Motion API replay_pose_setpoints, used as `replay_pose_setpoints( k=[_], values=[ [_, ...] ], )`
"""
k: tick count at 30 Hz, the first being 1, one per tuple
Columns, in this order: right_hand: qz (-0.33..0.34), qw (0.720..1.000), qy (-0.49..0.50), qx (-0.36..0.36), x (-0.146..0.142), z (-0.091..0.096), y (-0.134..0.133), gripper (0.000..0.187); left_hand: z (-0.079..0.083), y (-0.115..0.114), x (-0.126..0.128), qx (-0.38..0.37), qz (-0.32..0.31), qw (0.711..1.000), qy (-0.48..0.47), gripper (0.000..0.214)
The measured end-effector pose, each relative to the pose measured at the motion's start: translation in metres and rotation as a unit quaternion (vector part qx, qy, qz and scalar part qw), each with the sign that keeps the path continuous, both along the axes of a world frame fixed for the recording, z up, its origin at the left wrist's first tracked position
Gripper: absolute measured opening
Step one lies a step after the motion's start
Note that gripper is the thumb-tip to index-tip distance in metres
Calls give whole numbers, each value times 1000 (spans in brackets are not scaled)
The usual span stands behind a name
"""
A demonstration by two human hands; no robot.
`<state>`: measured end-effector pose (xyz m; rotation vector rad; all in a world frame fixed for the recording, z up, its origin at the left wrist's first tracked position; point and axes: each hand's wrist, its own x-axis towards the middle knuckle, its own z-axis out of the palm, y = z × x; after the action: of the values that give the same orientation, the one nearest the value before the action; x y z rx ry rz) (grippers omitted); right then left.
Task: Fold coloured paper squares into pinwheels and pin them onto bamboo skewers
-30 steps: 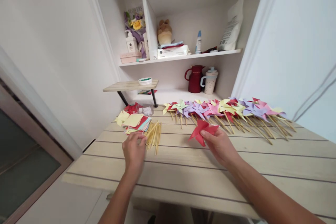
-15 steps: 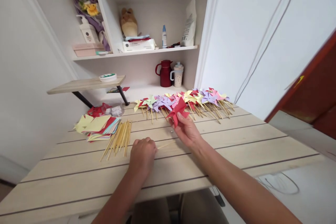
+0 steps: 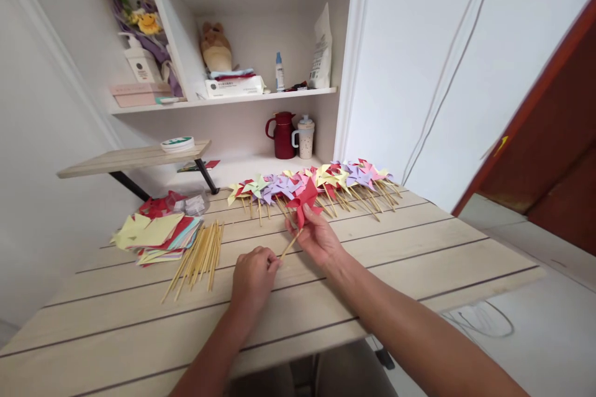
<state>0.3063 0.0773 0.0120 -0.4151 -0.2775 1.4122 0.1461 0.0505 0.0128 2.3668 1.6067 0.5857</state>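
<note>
My right hand [image 3: 319, 239] is closed on a red paper pinwheel [image 3: 305, 198], thumb across its lower blades. A thin wooden stick [image 3: 291, 244] runs from under the pinwheel down to my left hand [image 3: 255, 272], whose fingers pinch its lower end. Whether the stick's upper tip is joined to the paper is hidden by my right fingers. Left of my left hand lies a bundle of loose sticks [image 3: 200, 254], beside a pile of coloured paper pieces [image 3: 156, 232]. Behind my hands, finished pinwheels [image 3: 279, 187] in several colours lie in a row with their sticks toward me.
A clear container [image 3: 193, 201] with small white pieces and some red paper [image 3: 161, 205] sits under a small wooden riser [image 3: 135, 158]. A dark red jug [image 3: 283, 136] and a speckled cup [image 3: 305, 136] stand at the back below the shelf [image 3: 223, 102].
The stick, blurred and low before, now slants up to the pinwheel in my right hand. My left hand stays closed on its lower end. The whole view has shifted slightly.
</note>
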Motion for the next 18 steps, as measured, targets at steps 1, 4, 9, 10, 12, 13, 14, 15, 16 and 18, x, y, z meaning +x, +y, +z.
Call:
replay_pose_setpoints(
  k=[1,4,9,10,12,13,14,15,16,18],
  values=[
    [-3,1000,5,-5,0,-1,0,19,1,0,3,6,-6,1000,16,13],
    [-7,1000,0,-4,0,-1,1,18,3,-2,9,34,-24,998,53,12],
    [-5,1000,-5,8,0,-1,0,21,8,-3,23,55,-50,995,72,26],
    [-6,1000,-1,6,0,-1,0,21,9,-2,26,53,-52,995,68,27],
    [-9,1000,4,5,-1,0,0,20,7,0,30,43,-58,996,50,23],
    [-10,1000,4,7,-1,1,-1,20,5,2,32,34,-61,997,32,23],
    [-12,1000,2,11,-1,2,-1,20,2,5,32,23,-64,998,3,25],
    [-14,1000,-1,13,-1,3,-2,20,-2,7,31,6,-66,997,-38,27],
    [-15,1000,-6,15,-1,4,-2,21,-7,10,29,-11,-64,993,-95,29],
    [-20,999,-22,25,0,8,-4,22,-15,14,23,-55,-43,968,-240,27]
  ],
)
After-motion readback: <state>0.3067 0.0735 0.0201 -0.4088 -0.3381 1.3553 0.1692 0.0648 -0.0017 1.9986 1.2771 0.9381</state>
